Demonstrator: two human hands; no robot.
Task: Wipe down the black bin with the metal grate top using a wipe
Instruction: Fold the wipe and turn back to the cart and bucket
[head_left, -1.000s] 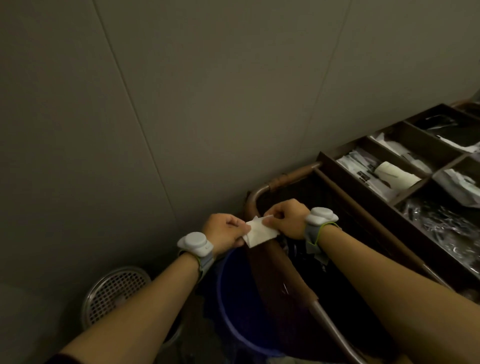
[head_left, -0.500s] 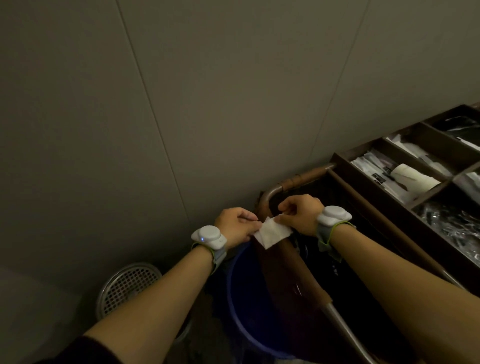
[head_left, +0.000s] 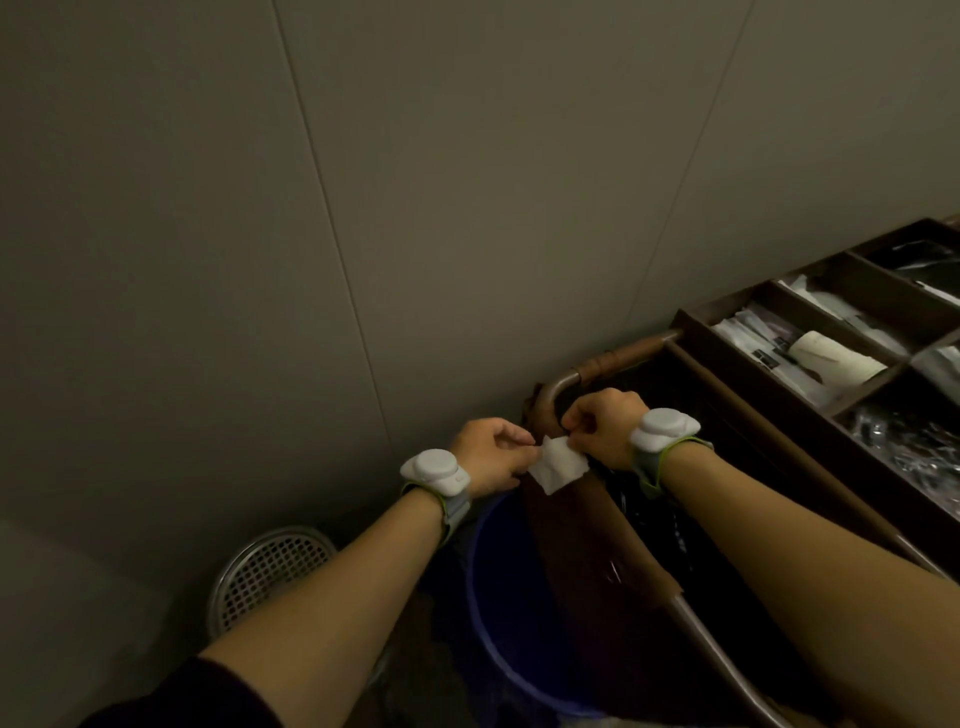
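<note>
A small white wipe (head_left: 558, 469) is pinched between both hands above a blue bucket. My left hand (head_left: 488, 457) grips its left edge and my right hand (head_left: 605, 426) grips its upper right corner. The wipe looks partly unfolded. Low at the left, against the wall, stands the bin with the round metal grate top (head_left: 270, 577). Only the perforated metal top shows; my left forearm covers its right side. Both hands are well to the right of it and above it.
A blue bucket (head_left: 483, 613) sits below my hands. A cart with a brown handle bar (head_left: 618, 361) and a dark bag fills the right side. Its wooden tray (head_left: 748, 374) holds packets and a white roll (head_left: 836, 358). A grey panelled wall stands behind.
Both hands stay on the wipe and keep working it open between the fingers. The view has shifted slightly, so the bin and cart sit a little further right in frame.
</note>
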